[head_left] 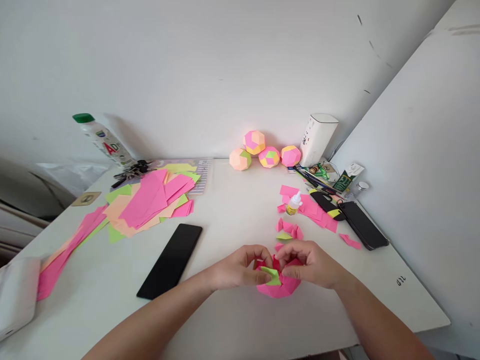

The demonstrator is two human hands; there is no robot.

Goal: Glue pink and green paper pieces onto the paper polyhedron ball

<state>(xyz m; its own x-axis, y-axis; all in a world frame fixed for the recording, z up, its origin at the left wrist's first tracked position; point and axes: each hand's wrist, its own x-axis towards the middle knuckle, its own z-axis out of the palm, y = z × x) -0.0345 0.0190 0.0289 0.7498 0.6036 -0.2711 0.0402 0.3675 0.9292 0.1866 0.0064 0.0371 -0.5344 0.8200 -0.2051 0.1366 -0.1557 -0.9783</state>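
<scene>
Pink paper ball [279,290], part-built w/ open top, was nr side, R of ctr; folded lime pc [274,277] stood at its L.

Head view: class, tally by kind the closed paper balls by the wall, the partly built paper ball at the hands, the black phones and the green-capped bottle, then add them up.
Closed paper balls: 4
Partly built paper ball: 1
Black phones: 2
Green-capped bottle: 1
Total: 8
</scene>
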